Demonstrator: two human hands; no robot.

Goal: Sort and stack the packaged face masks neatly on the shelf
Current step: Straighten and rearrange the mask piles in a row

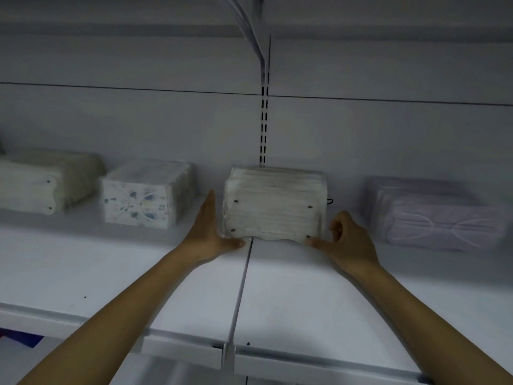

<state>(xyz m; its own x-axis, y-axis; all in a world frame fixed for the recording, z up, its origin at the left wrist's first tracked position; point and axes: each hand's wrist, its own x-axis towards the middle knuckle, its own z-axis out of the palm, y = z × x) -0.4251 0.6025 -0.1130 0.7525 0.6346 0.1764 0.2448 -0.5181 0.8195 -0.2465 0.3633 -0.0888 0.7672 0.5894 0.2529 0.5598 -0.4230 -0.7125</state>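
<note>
Head view: left fingers [210,211] and right fingers [338,227] flank mask pack [273,207].

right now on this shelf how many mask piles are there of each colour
plain white piles: 2, one at the far left and one in the centre
white pile with blue print: 1
lilac pile: 1
total: 4
</note>
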